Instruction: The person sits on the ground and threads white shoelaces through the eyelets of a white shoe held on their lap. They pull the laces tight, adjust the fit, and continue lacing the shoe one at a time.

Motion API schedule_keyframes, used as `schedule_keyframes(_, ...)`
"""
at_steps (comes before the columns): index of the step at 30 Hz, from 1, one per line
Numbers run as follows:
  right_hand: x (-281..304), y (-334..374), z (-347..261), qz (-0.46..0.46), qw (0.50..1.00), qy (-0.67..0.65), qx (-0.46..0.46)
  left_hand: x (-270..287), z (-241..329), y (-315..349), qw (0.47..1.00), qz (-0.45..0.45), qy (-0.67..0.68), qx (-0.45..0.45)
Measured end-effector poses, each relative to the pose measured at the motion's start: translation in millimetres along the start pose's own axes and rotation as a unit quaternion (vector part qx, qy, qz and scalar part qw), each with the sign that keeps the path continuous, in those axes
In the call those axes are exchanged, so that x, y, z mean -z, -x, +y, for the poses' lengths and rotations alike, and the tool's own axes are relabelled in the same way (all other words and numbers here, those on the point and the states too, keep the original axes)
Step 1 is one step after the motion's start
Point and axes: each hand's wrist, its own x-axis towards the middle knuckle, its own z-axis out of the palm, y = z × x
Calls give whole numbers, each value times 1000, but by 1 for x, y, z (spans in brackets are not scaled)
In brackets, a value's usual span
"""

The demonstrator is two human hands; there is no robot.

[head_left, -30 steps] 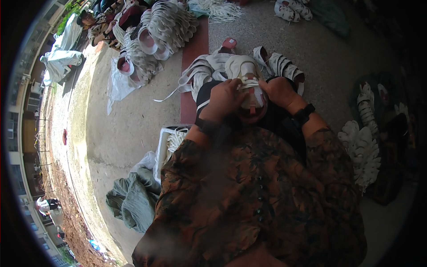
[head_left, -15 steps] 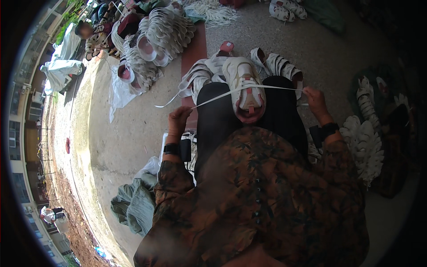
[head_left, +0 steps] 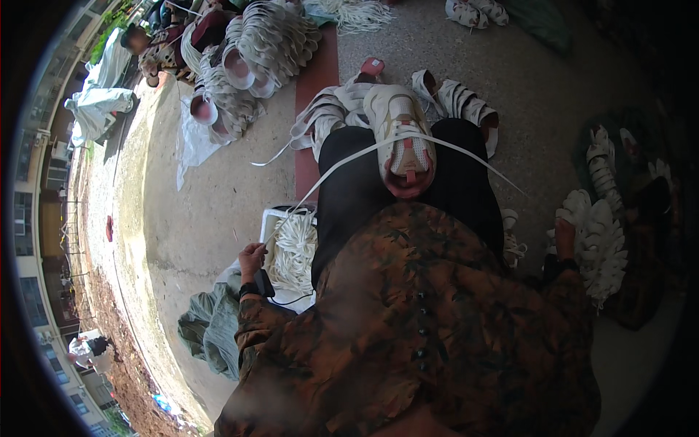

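Observation:
A cream shoe upper with a pink heel lining rests between my black-clad knees, heel toward me. Through its eyelets runs a white shoelace, its two ends hanging off left and right. On the left, my left hand is closed on one end of the lace, beside a white box of loose laces. The other end curves over my right knee and hangs free. My right hand is low at the right, against a pile of white shoe uppers; its fingers are too unclear to read.
More shoe uppers lie beyond my knees, and large stacks stand at the far left near a seated person. A grey-green cloth is heaped at my left. Further laces lie at the back.
The lace was stretched taut between both hands; now it sags. My right hand has let go and moved down and right. My left hand has moved down and left, uncovering the lace box.

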Motion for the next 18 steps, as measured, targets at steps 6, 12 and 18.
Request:
schedule_keyframes(6, -14, 11, 77, -96, 937, 301, 150, -53, -27, 0, 970, -99, -222, -1)
schedule_keyframes(12, -37, -42, -88, -255, 945, -160, -128, -49, -13, 18, 847, -72, -505, -148)
schedule_keyframes(18, -1, -73, -326, -381, 833, -400, 34, -52, -27, 15, 912, -138, -387, 3)
